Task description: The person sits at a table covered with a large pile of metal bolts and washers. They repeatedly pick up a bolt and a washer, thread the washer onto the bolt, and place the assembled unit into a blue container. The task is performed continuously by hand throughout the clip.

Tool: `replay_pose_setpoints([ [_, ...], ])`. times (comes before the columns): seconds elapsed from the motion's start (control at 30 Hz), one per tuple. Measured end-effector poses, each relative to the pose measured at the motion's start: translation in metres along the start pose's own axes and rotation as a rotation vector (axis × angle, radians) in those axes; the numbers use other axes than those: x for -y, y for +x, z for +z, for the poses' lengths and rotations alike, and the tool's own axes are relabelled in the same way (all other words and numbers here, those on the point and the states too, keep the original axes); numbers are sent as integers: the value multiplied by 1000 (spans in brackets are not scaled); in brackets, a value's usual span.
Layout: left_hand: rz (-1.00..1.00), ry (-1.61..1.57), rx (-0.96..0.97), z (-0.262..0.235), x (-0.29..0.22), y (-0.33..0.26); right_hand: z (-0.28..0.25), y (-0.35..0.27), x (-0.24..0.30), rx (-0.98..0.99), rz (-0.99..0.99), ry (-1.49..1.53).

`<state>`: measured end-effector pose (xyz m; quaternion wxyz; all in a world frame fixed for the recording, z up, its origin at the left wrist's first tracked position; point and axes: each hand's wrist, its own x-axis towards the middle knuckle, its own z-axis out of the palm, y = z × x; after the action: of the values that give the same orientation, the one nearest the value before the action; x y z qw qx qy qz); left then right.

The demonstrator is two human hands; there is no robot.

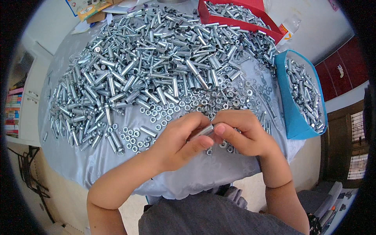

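Over the near part of the table, my left hand (174,143) closes its thumb and fingers around a shiny metal sleeve (203,132), which lies tilted with its upper end to the right. My right hand (246,135) meets it there, thumb and forefinger pinched at that end; whatever they grip is hidden behind the fingertips. Loose hex nuts (156,117) are scattered just beyond and to the left of my hands. Behind them spreads a large heap of metal sleeves and bolts (152,58). Several washers (264,88) lie at the heap's right side.
A blue open box (291,113) filled with metal sleeve parts stands at the table's right edge. At the back right is a red box (239,22) of similar parts, beside a clear bottle (290,26). A pale satin cloth (172,182) drapes over the round table.
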<state>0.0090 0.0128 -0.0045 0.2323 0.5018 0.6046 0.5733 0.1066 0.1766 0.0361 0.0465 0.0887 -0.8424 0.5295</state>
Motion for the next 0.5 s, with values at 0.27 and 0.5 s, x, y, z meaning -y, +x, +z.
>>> replay_pose_setpoints([
  [0.27, -256, -290, -147, 3, -13, 2, -5, -1, -1, 5, -62, -59],
  [0.5, -311, -286, -266, 1, -9, -7, -4, 3, -13, 36, -240, -127],
])
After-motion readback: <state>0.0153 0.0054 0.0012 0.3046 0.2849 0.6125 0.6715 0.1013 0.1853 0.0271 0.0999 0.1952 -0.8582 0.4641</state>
